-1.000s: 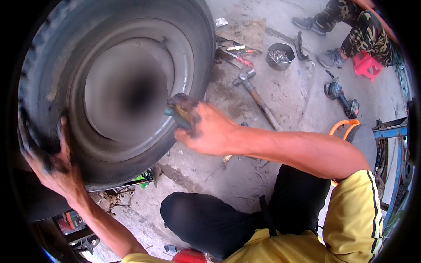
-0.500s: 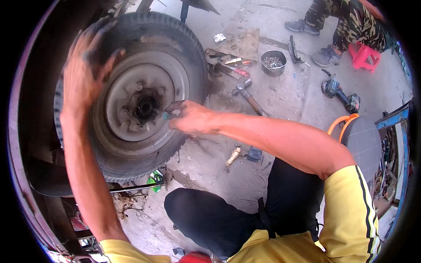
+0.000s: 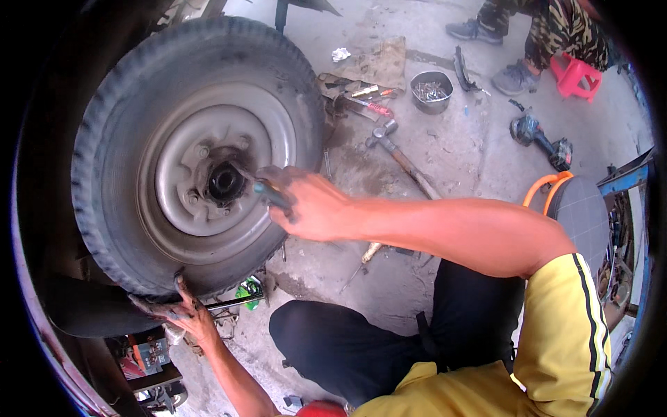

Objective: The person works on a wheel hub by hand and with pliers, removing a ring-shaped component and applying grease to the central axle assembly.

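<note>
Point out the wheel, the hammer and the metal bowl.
Wheel (image 3: 179, 168), head view: on its grey metal disc.
Hammer (image 3: 411, 167), head view: on the handle, below the head.
Metal bowl (image 3: 432, 107), head view: on its outer wall, near side.

Floor (image 3: 455, 149) bright; left side dark; edges bent, corners black.

Vehicle wheel (image 3: 198, 160) faced the camera: black treaded tire (image 3: 118, 118), grimy gray rim (image 3: 170, 198), blackened hub (image 3: 226, 181). Teal-handled tool (image 3: 271, 195) slanted before rim's right side.
</note>
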The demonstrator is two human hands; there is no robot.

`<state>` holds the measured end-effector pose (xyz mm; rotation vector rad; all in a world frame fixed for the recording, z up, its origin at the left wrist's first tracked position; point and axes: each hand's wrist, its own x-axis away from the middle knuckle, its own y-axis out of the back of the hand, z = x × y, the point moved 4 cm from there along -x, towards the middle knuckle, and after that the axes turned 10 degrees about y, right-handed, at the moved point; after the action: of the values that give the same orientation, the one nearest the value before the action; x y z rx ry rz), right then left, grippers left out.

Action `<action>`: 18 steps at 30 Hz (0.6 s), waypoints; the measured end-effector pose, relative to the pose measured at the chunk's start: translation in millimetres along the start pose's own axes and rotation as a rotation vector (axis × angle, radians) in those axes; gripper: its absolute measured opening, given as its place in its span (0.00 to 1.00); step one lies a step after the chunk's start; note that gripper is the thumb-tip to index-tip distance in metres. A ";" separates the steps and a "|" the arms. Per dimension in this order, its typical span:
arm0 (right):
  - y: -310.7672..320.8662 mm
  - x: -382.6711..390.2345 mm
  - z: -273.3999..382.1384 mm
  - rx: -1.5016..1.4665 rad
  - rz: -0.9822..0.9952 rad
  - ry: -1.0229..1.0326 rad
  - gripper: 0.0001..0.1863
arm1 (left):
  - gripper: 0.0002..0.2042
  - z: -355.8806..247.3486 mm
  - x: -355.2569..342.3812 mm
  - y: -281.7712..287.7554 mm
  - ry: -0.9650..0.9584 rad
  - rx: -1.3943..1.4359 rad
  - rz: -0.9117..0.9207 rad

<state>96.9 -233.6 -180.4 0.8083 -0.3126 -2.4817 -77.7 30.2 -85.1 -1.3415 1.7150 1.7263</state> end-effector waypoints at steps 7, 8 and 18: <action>3.6 0.9 5.9 -0.045 -0.025 -0.111 0.18 | 0.42 -25.3 -33.3 -6.5 0.041 0.230 -0.039; 5.4 -0.9 4.0 -0.032 -0.004 -0.133 0.18 | 0.41 -32.5 -33.8 -5.6 0.051 0.228 -0.034; 9.7 -18.4 23.4 0.062 0.289 0.020 0.20 | 0.48 -13.0 -19.6 -14.5 -0.002 0.031 -0.117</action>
<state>99.4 -230.6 -149.3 0.7546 -0.4668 -2.2021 -52.0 28.2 -75.3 -1.3967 1.6216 1.6303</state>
